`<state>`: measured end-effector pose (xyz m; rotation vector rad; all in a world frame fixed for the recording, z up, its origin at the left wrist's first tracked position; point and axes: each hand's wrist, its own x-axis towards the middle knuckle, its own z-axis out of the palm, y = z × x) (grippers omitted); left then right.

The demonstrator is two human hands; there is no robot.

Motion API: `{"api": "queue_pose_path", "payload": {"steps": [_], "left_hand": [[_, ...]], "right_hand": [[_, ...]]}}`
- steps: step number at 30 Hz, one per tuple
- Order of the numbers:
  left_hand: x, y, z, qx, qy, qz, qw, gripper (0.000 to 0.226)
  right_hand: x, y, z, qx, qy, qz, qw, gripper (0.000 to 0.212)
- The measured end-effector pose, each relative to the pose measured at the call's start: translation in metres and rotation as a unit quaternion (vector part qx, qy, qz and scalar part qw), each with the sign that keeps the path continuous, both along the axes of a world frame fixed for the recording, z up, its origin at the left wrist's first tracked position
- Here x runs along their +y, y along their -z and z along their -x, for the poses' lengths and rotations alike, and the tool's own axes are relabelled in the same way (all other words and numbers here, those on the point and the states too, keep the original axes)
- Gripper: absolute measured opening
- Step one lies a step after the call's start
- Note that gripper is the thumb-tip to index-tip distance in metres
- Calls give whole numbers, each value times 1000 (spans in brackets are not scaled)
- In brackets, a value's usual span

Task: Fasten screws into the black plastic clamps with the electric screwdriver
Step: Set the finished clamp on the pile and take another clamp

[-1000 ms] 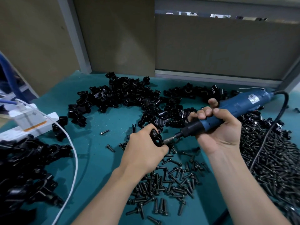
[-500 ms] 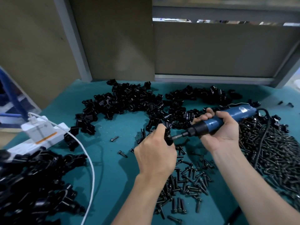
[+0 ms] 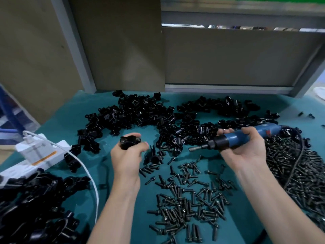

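Now, from the head camera, our left hand (image 3: 127,155) curls its fingers round one black plastic clamp (image 3: 129,141), a glossy, knobbly piece (blurred by motion) held over the teal mat (image 3: 61,120). Our right hand (image 3: 246,150) wraps the electric screwdriver (image 3: 235,138): blue barrel, black collar, steel bit pointing left, well apart from the clamp. Loose screws (image 3: 184,208) lie below, heaps of clamps (image 3: 137,113) behind. We cannot read the screwdriver's reddish label, nor the orange one on the white power strip (image 3: 40,155).

Assembly workshop: bench (image 3: 58,124) heaped with clamps (image 3: 133,111), screws (image 3: 184,205).
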<state>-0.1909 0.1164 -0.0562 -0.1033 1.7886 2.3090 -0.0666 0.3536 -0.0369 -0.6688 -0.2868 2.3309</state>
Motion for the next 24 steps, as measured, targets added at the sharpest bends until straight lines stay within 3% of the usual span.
{"api": "queue_pose_path", "payload": {"steps": [3, 5, 8, 10, 13, 15, 18, 20, 22, 24], "left_hand": [[7, 2, -2, -33, 39, -156, 986, 45], [9, 4, -4, -50, 50, -210, 975, 51], [13, 4, -8, -39, 62, -193, 978, 45], [14, 3, -9, -22, 72, -174, 982, 37], [14, 3, -10, 13, 110, -139, 984, 28], [14, 5, -11, 50, 133, -90, 986, 28], [15, 7, -13, 139, 129, -7, 982, 37], [18, 8, -17, 203, 107, 45, 972, 40], [19, 8, -22, 253, 92, 85, 959, 41], [19, 7, -29, 286, 90, 119, 946, 46]], "right_hand": [[-5, -3, 0, -47, -86, -44, 994, 42], [-8, -3, 2, -111, -134, -87, 981, 54], [-12, 0, 6, -220, -164, -186, 944, 33], [-12, 6, 8, -302, -174, -269, 898, 16], [-6, 12, 3, -389, -171, -350, 835, 20], [-3, 7, 0, -434, -169, -436, 770, 21], [-12, -12, -2, -397, -185, -553, 709, 22], [-31, -26, 0, -335, -226, -590, 699, 21], [-58, -30, 3, -275, -285, -588, 705, 4], [-83, -26, 7, -248, -313, -583, 708, 35]]}}
